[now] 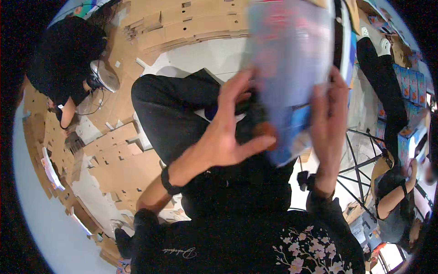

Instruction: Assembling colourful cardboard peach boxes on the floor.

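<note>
A tall blue and white box (294, 59) with red print stands in front of me, smeared by motion. My right hand (329, 118) is closed on its right side, fingers along the edge. At the box's lower left is my left hand (226, 137), less blurred, thumb and fingers spread wide apart. Its fingertips reach the box's left edge; whether they press on it is unclear. Beside the left thumb shows an orange-brown patch (266, 132), too blurred to name. The box hides what lies behind it.
Flat cardboard sheets (114, 169) cover the floor at left, and stacked cardboard (191, 23) lies ahead. A person in black (68, 59) crouches at far left. At right, another person (394, 201) handles a blue box (406, 144) near black metal legs (358, 169) and stacked blue boxes (410, 84).
</note>
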Motion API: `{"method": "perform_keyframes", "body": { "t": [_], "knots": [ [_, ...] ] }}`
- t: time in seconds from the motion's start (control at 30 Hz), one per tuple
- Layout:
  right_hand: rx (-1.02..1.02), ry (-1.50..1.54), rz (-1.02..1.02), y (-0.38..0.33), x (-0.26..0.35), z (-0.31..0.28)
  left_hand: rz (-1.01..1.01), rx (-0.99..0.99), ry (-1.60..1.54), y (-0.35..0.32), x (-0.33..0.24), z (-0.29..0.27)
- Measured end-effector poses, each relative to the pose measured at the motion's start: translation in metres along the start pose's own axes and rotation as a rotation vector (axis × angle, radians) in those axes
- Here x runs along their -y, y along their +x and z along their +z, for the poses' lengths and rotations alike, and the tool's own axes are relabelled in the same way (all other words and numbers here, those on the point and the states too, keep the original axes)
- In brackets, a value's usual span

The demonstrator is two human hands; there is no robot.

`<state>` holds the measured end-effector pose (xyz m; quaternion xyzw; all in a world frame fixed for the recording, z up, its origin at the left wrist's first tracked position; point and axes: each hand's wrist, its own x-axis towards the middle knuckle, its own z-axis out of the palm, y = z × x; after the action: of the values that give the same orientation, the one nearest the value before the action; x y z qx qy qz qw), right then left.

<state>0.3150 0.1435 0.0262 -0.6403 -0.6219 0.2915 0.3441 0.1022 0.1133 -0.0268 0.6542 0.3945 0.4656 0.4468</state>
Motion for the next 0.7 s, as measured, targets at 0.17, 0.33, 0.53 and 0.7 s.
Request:
{"method": "perform_keyframes", "body": {
  "t": [0.17,0.33,0.53,0.7],
  "knots": [
    [-0.224,-0.147,0.105,0.037,-0.126,-0.069,0.007,0.02,0.358,0.014,0.009,-0.038],
    [-0.401,-0.257,0.06,0.017,-0.263,-0.117,-0.199,-0.018,0.634,-0.038,0.038,-0.09],
    [-0.265,-0.837,0.023,-0.011,-0.385,-0.134,-0.34,-0.122,0.779,-0.091,0.061,-0.12],
    [-0.361,-0.831,-0.097,0.022,-0.348,-0.07,-0.388,-0.209,0.705,-0.091,0.07,-0.118]
  ]
}}
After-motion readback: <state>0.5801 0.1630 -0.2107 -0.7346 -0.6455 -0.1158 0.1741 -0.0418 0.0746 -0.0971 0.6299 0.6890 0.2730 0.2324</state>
